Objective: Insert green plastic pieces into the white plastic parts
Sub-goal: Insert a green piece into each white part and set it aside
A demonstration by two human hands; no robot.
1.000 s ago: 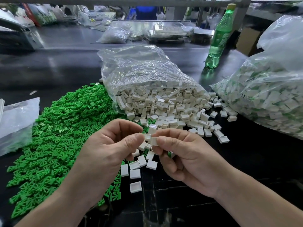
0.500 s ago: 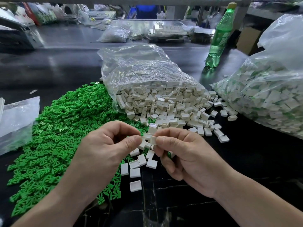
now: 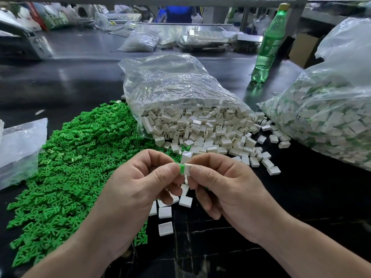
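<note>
My left hand pinches a small green plastic piece between thumb and forefinger. My right hand pinches a small white plastic part. The green piece touches the white part's left end, partly inside it; how deep is hidden by my fingers. Both hands hover above the black table, near its front. A big heap of green pieces lies at the left. White parts spill from an open clear bag behind my hands. A few loose white parts lie below my hands.
A large clear bag with white-and-green parts sits at the right. A green bottle stands behind it. A flat clear bag lies at the left edge. More bags and boxes crowd the far side of the black table.
My thumbs have shifted and the green piece now shows between my fingers at the white part's end. Earlier only the white part was visible.
</note>
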